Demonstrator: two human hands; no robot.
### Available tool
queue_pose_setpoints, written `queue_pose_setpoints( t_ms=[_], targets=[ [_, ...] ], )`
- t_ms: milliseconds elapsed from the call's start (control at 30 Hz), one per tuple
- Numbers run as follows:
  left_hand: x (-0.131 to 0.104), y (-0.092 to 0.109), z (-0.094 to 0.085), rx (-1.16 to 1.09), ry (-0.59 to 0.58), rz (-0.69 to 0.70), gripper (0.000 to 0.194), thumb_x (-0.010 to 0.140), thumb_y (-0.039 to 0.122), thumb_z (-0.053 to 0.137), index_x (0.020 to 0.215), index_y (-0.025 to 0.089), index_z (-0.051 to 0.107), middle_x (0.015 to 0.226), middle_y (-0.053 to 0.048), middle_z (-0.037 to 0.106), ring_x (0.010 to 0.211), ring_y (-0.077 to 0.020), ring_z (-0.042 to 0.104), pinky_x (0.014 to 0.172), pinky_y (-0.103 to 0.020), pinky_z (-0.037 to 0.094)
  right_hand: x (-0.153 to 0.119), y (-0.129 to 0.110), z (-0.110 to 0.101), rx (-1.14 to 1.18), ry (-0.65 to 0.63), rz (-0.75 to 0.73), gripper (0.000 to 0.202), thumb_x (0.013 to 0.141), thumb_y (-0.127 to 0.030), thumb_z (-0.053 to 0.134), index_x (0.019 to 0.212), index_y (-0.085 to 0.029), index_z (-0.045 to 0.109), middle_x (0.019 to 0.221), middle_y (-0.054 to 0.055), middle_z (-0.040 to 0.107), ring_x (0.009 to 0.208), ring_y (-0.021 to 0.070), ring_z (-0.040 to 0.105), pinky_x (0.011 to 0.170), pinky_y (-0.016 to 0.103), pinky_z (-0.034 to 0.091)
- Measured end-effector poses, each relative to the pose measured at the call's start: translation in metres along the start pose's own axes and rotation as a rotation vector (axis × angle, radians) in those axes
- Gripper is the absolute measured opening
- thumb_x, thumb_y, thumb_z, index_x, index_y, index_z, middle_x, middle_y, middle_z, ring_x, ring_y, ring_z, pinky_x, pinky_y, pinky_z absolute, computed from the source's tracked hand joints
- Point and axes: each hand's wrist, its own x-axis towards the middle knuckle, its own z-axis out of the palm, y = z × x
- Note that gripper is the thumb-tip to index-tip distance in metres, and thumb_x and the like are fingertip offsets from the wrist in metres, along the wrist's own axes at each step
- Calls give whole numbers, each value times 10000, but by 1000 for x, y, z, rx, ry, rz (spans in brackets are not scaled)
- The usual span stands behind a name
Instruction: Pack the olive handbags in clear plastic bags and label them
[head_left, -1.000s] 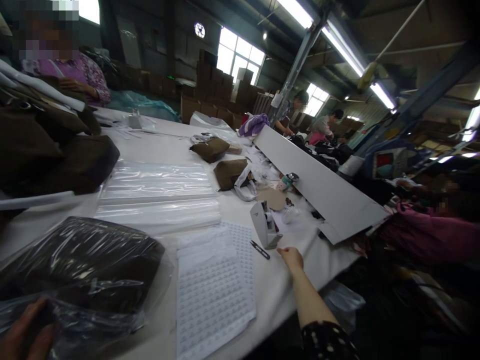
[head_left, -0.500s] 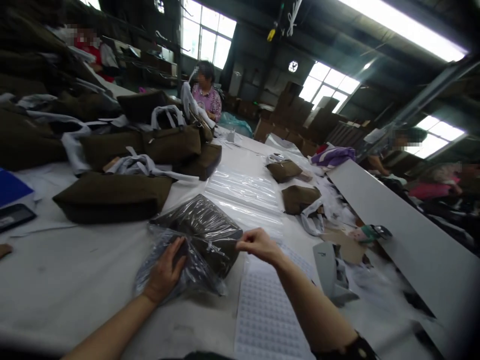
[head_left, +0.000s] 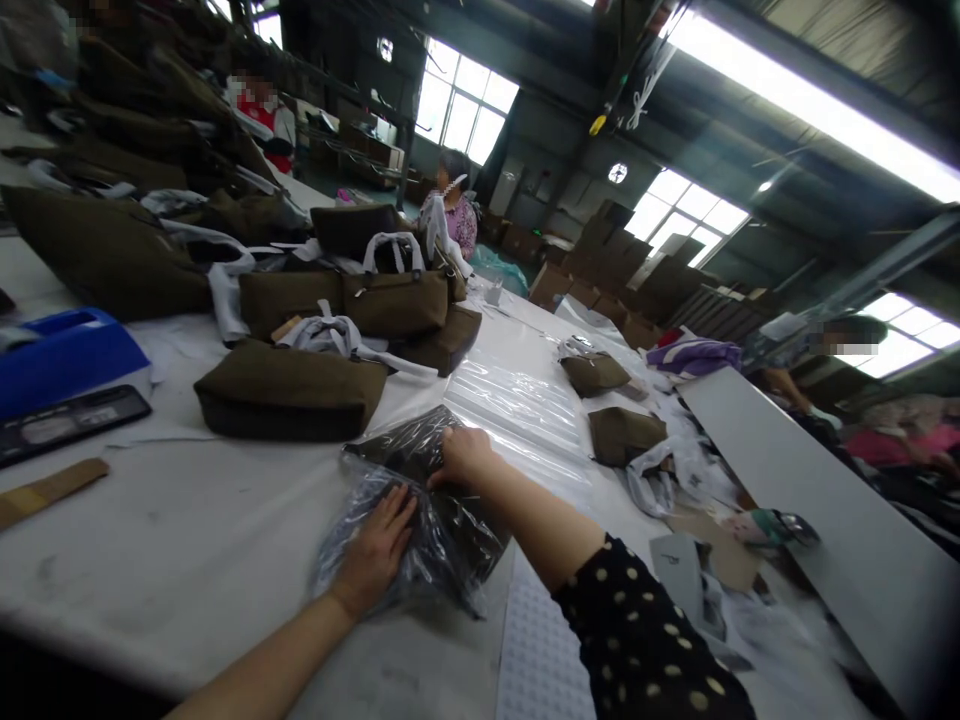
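A dark olive handbag [head_left: 409, 438] lies on the white table inside a clear plastic bag [head_left: 336, 535]. My left hand [head_left: 377, 550] rests on the loose, crumpled end of the plastic, fingers stretched out. On the far side of the bundle, my right hand [head_left: 466, 458] is closed, thumb and fingers pinching the plastic over the handbag. The right forearm crosses above the bundle and hides part of it. Beyond the right hand, flat clear plastic bags [head_left: 517, 400] are laid out. A printed sheet [head_left: 536, 640] lies beneath the right arm.
Olive handbags [head_left: 292, 390] with white-wrapped handles pile up at left. A blue holder [head_left: 67, 355], a phone-like black object [head_left: 79, 425] and a brown strip [head_left: 56, 490] lie nearby. At right are smaller olive bags [head_left: 626, 435], a grey device [head_left: 686, 580] and a raised white board [head_left: 810, 500].
My right hand has moved left from the bundle's right corner to its far upper side. My left hand stays on the plastic. The view has shifted left.
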Motion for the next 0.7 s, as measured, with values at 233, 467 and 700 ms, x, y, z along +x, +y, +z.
queue_pose_setpoints(
  t_ms=[233, 467, 700],
  targets=[
    [5, -4, -64, -107, 152, -221, 336, 836, 338, 516, 1142, 217, 588, 1352, -90, 463, 1284, -312, 374, 1081, -530, 300, -90, 63, -12, 120, 264, 213, 380, 831, -328, 558, 1172, -187, 466, 1026, 109, 636, 978, 254, 572, 766, 348, 475],
    [-2, -23, -110, -936, -8, -1442, 355, 741, 477, 588, 948, 196, 523, 959, -85, 599, 776, -251, 638, 645, -432, 552, -178, -64, 127, 381, 471, -381, 628, 782, -259, 552, 1361, -167, 329, 1381, 140, 418, 1291, 323, 335, 1022, 488, 360],
    [107, 60, -135, -1408, -316, -1013, 570, 869, 594, 239, 1095, 162, 534, 1015, -127, 645, 879, -245, 646, 760, -417, 537, -112, 17, 83, 564, 656, -10, 198, 813, -307, 526, 967, -243, 633, 1050, 67, 669, 1136, 278, 527, 1050, 487, 299]
  ],
)
